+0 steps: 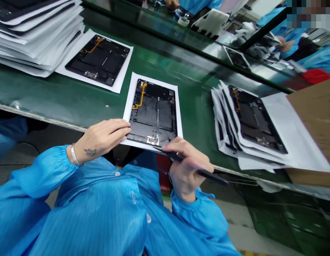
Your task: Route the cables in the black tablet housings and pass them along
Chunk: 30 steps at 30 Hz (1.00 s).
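A black tablet back housing [146, 117] with an orange flex cable [141, 97] and a small connector board [153, 140] lies on a white paper sheet [180, 117] at the bench edge. My left hand [103, 138] has its fingers stretched out, the tips touching the housing's lower left edge; its thumb is hidden. Closed around slim black tweezers [212, 175], my right hand [190, 163] is at the lower right corner. The tweezers' tip is close to the housing's bottom edge, near the connector board; contact cannot be made out.
Another housing [101, 58] lies on paper behind to the left, beside a tall stack of paper-interleaved housings [34, 42]. On the right stand a lower stack [255, 121] and a cardboard box [314, 117]. A raised shelf [165, 46] runs along the back; co-workers in blue sit beyond.
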### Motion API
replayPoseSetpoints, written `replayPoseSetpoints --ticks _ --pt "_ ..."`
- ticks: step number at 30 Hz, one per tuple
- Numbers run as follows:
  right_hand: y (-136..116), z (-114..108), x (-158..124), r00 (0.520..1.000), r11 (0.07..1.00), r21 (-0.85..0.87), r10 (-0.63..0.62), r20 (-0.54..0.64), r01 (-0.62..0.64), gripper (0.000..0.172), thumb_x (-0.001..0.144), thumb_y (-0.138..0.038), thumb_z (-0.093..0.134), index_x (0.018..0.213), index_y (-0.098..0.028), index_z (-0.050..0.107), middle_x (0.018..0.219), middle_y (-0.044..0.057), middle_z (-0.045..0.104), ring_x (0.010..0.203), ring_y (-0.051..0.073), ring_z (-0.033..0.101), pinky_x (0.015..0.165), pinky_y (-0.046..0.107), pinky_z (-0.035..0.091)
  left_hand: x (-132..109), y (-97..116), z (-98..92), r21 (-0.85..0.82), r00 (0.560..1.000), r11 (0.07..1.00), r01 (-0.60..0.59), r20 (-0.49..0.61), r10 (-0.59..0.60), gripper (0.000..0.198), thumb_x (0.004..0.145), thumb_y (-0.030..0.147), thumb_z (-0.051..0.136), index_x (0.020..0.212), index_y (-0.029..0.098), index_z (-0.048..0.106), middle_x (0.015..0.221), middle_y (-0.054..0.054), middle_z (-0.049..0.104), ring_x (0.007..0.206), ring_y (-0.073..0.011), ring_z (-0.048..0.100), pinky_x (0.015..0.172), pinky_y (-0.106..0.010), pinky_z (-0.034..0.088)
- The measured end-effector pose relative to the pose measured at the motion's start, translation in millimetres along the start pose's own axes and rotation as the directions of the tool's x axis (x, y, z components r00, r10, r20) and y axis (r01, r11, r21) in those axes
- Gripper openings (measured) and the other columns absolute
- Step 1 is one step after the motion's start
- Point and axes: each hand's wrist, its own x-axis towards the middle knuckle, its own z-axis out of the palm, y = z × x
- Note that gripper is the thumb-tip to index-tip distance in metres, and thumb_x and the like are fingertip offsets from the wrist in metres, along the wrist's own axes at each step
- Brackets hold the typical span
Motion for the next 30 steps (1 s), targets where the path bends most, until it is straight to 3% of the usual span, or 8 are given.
replayPoseSetpoints --ticks 3,4,9,12,16,23,27,30 --pt "1.3 1.9 -6.4 0.996 0.999 -0.052 0.018 0.091 -0.014 0.015 0.094 -0.033 0.066 0.093 -0.022 0.075 0.078 0.004 0.072 0.069 0.019 0.067 0.063 0.035 0.054 -1.1 -0.5 0.6 -0.021 0.999 0.999 -0.031 -0.039 0.030 0.024 0.101 0.018 0.049 0.118 0.016 0.067 0.121 -0.012 0.073 0.117 -0.0217 0.069 0.096 -0.034 0.059" --pt "1.7 3.9 -8.1 0.991 0.997 -0.078 0.015 0.132 -0.004 0.010 0.092 -0.025 0.068 0.099 -0.022 0.075 0.085 0.004 0.074 0.076 0.019 0.069 0.069 0.036 0.057 -1.3 -0.5 0.8 -0.022 0.998 0.999 -0.042 -0.045 0.041 0.024 0.101 0.018 0.049 0.118 0.016 0.067 0.122 -0.012 0.073 0.117 -0.0217 0.069 0.096 -0.034 0.059" --pt "9.4 19.2 -18.5 0.948 0.931 -0.239 -0.223 0.227 0.276 0.030 0.088 -0.007 0.067 0.115 -0.021 0.071 0.090 0.005 0.075 0.088 0.021 0.069 0.086 0.041 0.061 -2.0 0.8 2.6 -0.017 0.997 0.997 -0.071 -0.031 0.071 0.026 0.100 0.016 0.052 0.121 0.012 0.065 0.129 -0.013 0.070 0.122 -0.0258 0.067 0.098 -0.039 0.060" --pt "16.6 26.4 -26.4 0.932 0.886 -0.312 -0.279 0.230 0.342 0.040 0.088 -0.007 0.065 0.125 -0.022 0.068 0.088 0.005 0.075 0.087 0.021 0.068 0.091 0.044 0.061 -2.6 1.9 4.5 -0.017 0.998 0.998 -0.058 -0.034 0.058 0.026 0.100 0.016 0.050 0.122 0.014 0.066 0.130 -0.012 0.070 0.122 -0.0247 0.067 0.099 -0.038 0.060" --pt "22.2 28.1 -32.2 0.946 0.868 -0.378 -0.280 0.164 0.323 0.047 0.089 -0.006 0.063 0.131 -0.026 0.066 0.092 0.005 0.075 0.089 0.022 0.068 0.089 0.044 0.063 -2.3 3.2 5.7 -0.022 0.998 0.999 -0.035 -0.046 0.034 0.026 0.101 0.016 0.050 0.120 0.015 0.067 0.128 -0.010 0.071 0.121 -0.0231 0.067 0.099 -0.036 0.060" --pt "17.9 15.6 -36.3 0.967 0.847 -0.468 -0.236 0.095 0.253 0.038 0.088 -0.004 0.061 0.117 -0.025 0.070 0.082 0.003 0.070 0.077 0.021 0.067 0.082 0.046 0.063 0.1 9.5 3.3 0.045 0.999 0.998 -0.037 -0.031 0.038 0.023 0.100 0.013 0.051 0.117 0.011 0.067 0.125 -0.013 0.072 0.117 -0.0267 0.069 0.097 -0.039 0.061" --pt "15.8 5.2 -33.1 0.977 0.899 -0.383 -0.200 0.071 0.212 0.039 0.087 -0.004 0.063 0.118 -0.025 0.071 0.093 0.005 0.075 0.086 0.023 0.071 0.078 0.041 0.061 2.6 17.8 2.9 0.065 0.998 0.997 -0.051 -0.022 0.053 0.025 0.098 0.018 0.057 0.119 0.007 0.066 0.123 -0.020 0.070 0.117 -0.0320 0.068 0.097 -0.046 0.060" --pt "12.4 4.1 -16.7 0.994 0.964 -0.255 -0.056 0.092 0.078 0.034 0.090 -0.008 0.064 0.117 -0.027 0.073 0.098 0.005 0.076 0.087 0.021 0.071 0.078 0.038 0.059 5.4 25.7 4.4 0.083 0.999 0.996 -0.034 0.021 0.033 0.031 0.097 0.024 0.059 0.123 0.007 0.063 0.122 -0.023 0.067 0.116 -0.0345 0.067 0.096 -0.050 0.059"
